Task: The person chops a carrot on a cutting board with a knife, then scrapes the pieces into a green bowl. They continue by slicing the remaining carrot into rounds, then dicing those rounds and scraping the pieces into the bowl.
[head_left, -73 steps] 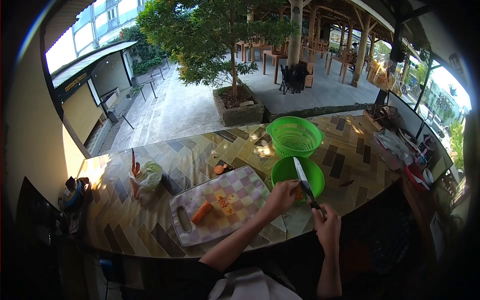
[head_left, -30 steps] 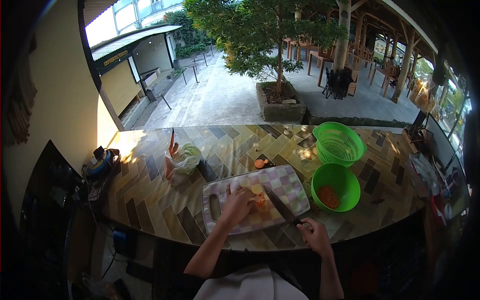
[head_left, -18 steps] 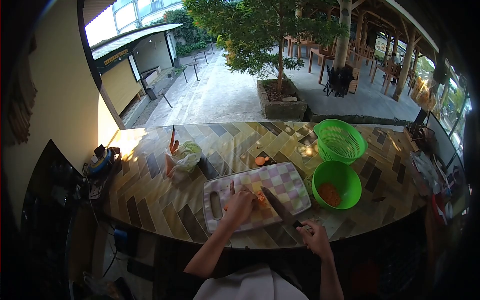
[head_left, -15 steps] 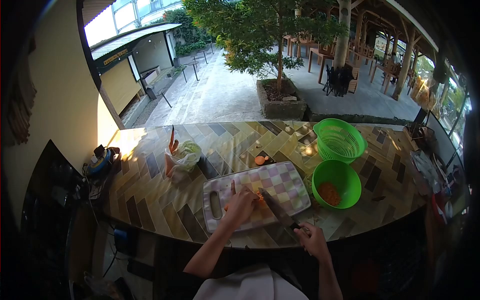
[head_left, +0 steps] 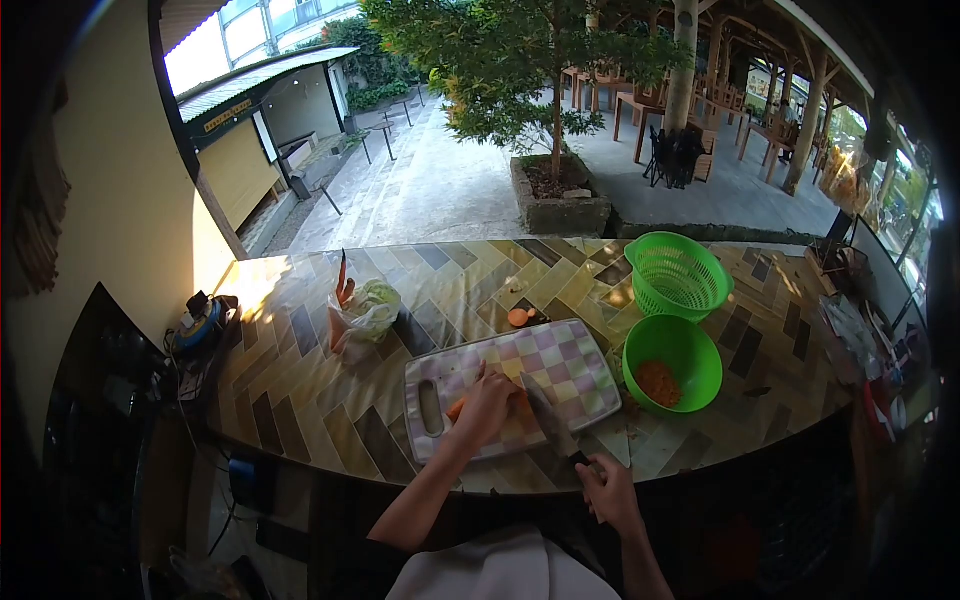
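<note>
My left hand [head_left: 485, 405] is closed over a carrot [head_left: 456, 410] on the checkered cutting board [head_left: 585, 370]; one end of the carrot pokes out left of the fingers. Gripped by its dark handle in my right hand [head_left: 611, 490] is a knife [head_left: 548, 415]. Its blade slants up and left over the board, with the tip just right of my left fingers. Orange carrot pieces [head_left: 519, 401] lie between the fingers and the blade, partly hidden. Right of the board, a green bowl [head_left: 700, 350] holds finely cut orange carrot.
Behind the bowl stands a green slotted basket [head_left: 680, 270]. A plastic bag [head_left: 365, 315] with carrots and pale green leaves sits at the left. A cut carrot piece [head_left: 518, 317] lies beyond the board. The curved table's edge [head_left: 340, 478] runs close to my body.
The knife has swung slightly upright, and my right hand has moved a little down and left. My left hand's raised finger has folded down onto the carrot.
</note>
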{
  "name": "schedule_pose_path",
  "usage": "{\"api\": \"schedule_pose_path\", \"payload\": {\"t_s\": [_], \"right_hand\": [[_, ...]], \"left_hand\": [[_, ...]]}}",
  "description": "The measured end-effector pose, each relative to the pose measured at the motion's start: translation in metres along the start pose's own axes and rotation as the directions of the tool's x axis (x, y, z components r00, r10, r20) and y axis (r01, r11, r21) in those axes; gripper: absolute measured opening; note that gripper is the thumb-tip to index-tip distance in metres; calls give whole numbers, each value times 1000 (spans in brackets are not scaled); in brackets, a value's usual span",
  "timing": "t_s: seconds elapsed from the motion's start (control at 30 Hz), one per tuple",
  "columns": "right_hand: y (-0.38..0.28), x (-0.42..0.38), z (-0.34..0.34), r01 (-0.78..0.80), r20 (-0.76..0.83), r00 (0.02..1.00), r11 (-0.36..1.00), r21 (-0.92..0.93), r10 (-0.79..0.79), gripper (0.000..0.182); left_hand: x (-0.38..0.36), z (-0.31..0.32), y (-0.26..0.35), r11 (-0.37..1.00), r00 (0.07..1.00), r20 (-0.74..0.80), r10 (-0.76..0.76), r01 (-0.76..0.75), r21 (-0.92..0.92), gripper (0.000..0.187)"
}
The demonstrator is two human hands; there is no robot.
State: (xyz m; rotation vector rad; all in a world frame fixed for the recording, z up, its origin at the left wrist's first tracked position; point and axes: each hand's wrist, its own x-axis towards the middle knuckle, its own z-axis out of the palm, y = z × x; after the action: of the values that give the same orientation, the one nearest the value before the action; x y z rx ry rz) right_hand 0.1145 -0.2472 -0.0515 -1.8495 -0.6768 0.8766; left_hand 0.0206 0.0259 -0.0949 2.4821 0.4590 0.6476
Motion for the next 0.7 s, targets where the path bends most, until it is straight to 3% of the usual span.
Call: {"api": "schedule_pose_path", "payload": {"t_s": [0.23, 0.47, 0.7], "right_hand": [[10, 5, 10, -25, 33, 999, 994, 106, 22, 36], [-1, -1, -10, -1, 23, 1000, 983, 184, -4, 38], [-35, -24, -63, -46, -162, 983, 968, 246, 88, 32]], "left_hand": [[3, -11, 25, 996, 997, -36, -71, 69, -50, 14], [22, -13, 37, 1000, 999, -53, -7, 6, -8, 11], [89, -4, 101, 989, 992, 39, 123, -119, -92, 12]]}}
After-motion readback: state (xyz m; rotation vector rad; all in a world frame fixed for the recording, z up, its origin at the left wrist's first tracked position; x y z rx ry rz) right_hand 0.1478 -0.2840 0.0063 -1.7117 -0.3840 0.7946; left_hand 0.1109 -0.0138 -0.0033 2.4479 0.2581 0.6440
